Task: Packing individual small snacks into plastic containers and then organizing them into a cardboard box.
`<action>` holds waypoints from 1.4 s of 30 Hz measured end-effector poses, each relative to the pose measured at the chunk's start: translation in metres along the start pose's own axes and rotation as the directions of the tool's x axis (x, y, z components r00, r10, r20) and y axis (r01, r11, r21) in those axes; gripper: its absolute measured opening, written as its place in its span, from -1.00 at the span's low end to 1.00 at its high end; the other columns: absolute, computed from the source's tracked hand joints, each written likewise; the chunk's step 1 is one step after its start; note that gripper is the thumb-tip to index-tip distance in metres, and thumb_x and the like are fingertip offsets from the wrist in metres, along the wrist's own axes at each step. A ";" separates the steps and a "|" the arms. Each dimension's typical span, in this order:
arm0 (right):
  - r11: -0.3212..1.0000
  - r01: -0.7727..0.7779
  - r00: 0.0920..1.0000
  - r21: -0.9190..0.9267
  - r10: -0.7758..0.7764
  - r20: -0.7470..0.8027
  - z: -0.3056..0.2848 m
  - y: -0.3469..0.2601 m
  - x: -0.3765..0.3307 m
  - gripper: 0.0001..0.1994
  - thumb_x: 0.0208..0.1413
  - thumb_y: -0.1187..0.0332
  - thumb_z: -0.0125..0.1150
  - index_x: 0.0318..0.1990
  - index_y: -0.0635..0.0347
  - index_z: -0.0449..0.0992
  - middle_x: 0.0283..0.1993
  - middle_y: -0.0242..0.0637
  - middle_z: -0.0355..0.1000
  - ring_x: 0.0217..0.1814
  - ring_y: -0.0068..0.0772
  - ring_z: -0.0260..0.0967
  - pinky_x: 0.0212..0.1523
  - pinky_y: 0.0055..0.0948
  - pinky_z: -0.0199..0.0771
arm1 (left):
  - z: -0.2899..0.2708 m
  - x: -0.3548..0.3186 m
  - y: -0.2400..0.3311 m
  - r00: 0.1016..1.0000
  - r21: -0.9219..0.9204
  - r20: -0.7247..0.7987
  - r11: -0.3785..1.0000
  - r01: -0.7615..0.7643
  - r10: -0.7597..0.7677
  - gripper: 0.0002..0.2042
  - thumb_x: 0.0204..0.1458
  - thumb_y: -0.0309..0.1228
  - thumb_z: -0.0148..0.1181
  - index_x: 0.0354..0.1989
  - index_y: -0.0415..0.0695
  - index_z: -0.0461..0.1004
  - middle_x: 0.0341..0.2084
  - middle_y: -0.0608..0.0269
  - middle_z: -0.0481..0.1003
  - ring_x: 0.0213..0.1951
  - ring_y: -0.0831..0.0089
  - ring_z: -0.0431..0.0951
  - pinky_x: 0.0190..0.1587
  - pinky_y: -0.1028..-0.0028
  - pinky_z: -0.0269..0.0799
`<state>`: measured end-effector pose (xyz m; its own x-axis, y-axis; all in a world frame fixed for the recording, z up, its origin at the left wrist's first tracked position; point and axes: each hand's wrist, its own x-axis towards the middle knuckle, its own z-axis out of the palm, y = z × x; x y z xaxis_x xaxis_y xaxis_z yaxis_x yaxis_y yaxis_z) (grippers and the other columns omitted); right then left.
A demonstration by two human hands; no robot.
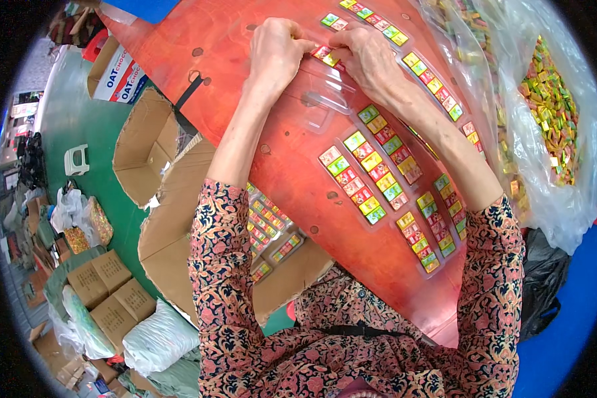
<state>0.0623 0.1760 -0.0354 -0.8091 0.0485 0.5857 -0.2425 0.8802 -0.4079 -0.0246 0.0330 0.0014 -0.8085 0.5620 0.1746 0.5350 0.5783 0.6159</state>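
Over the red tabletop (pixel 292 166), my left hand (pixel 275 53) is closed, its thumb and fingers pinched at one end of a narrow clear plastic tray. Small red and yellow wrapped pieces (pixel 325 56) show in it between my hands. My right hand (pixel 368 63) bends over the other end with its fingertips together; what they press on is partly hidden. Just below lies an unfilled clear plastic tray (pixel 318 99). Filled strips of red, yellow and green pieces (pixel 361 178) lie in slanting rows under and beside my right forearm.
A clear plastic bag (pixel 544 166) of loose wrapped pieces (pixel 550 119) lies along the right. Left of the table stands an open cardboard box (pixel 172 225) with filled strips (pixel 268 229) inside. Closed cartons (pixel 109 285), a white stool (pixel 76 160) and plastic bags are on the green floor.
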 end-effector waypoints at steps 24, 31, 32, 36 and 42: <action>0.976 -0.216 0.971 -0.019 0.217 0.101 -0.036 0.003 0.004 -0.84 -0.15 0.46 0.18 -0.35 0.27 0.53 -0.45 -0.08 0.46 -0.37 -0.15 0.45 -0.34 -0.30 0.40 | 0.002 0.001 -0.001 0.996 0.138 0.076 0.989 -0.049 0.039 -0.81 -0.21 -0.41 0.21 -0.43 -0.27 0.56 -0.59 0.02 0.52 -0.50 0.29 0.54 -0.36 0.37 0.42; 0.959 -0.282 0.928 0.021 0.268 0.258 -0.049 -0.004 -0.017 -0.87 -0.12 0.47 0.15 -0.38 0.29 0.52 -0.48 -0.07 0.44 -0.43 -0.17 0.42 -0.37 -0.29 0.38 | 0.005 0.000 0.001 0.999 0.171 0.007 0.984 -0.049 0.049 -0.82 -0.22 -0.39 0.22 -0.49 -0.26 0.56 -0.55 0.00 0.52 -0.49 0.29 0.54 -0.37 0.36 0.42; 0.957 -0.289 0.929 0.026 0.274 0.250 -0.051 -0.004 -0.019 -0.87 -0.12 0.47 0.15 -0.38 0.30 0.51 -0.49 -0.06 0.44 -0.44 -0.17 0.42 -0.37 -0.30 0.38 | 0.001 0.000 0.000 0.999 0.088 0.018 0.995 -0.045 0.043 -0.78 -0.17 -0.36 0.21 -0.43 -0.29 0.55 -0.54 0.02 0.53 -0.52 0.36 0.54 -0.45 0.42 0.41; 0.962 -0.267 0.917 -0.052 0.270 0.293 -0.070 -0.009 -0.018 -0.86 -0.11 0.47 0.13 -0.36 0.33 0.51 -0.50 -0.06 0.43 -0.44 -0.15 0.41 -0.38 -0.30 0.37 | -0.018 -0.005 0.000 0.885 -0.668 0.415 0.589 0.454 -0.212 -0.66 0.04 -0.27 0.08 -0.21 -0.37 0.44 -0.51 0.08 0.53 -0.60 0.53 0.50 -0.67 0.68 0.31; 0.903 -0.365 0.924 0.227 0.322 0.206 -0.086 -0.038 -0.020 -0.81 -0.02 0.40 0.14 -0.30 0.35 0.51 -0.49 -0.10 0.44 -0.49 -0.38 0.40 -0.46 -0.37 0.35 | -0.022 -0.036 -0.005 0.727 -0.710 0.678 -0.157 0.686 0.111 -0.50 0.21 -0.13 -0.28 -0.11 -0.44 0.33 -0.25 -0.25 0.43 -0.29 0.17 0.53 -0.46 0.49 0.55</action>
<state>0.1335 0.1818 0.0289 -0.9362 0.2309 0.2651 -0.0446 0.6699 -0.7411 -0.0035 -0.0032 0.0089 -0.3621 0.8734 -0.3257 -0.8130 -0.1251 0.5686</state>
